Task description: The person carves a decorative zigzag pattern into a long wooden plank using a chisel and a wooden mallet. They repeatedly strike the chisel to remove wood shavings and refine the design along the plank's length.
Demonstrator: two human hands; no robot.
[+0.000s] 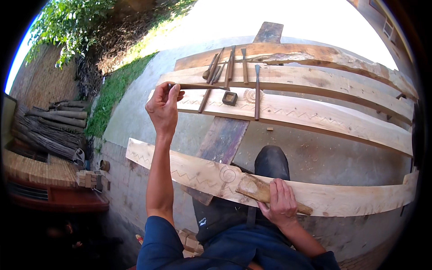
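Note:
My left hand (164, 108) grips a slim chisel (202, 87) level above the middle carved board (310, 114). My right hand (279, 200) is closed round a flat wooden mallet (252, 187) lying across the near board (346, 200), which carries carved zigzags and a circle (227, 173). On the boards beyond lie several chisels (244, 67), some bunched together, and one longer chisel (257, 94) apart on the right. A small dark square object (229, 98) rests beside a carved rosette (252, 95).
A dark support plank (220, 139) crosses under the boards, and a rough-edged board (315, 56) lies farthest off. My knee (270, 162) is behind the near board. At left are grass (103, 94), stacked logs (58, 117) and bricks (87, 179). A small wood offcut (270, 129) lies on the concrete.

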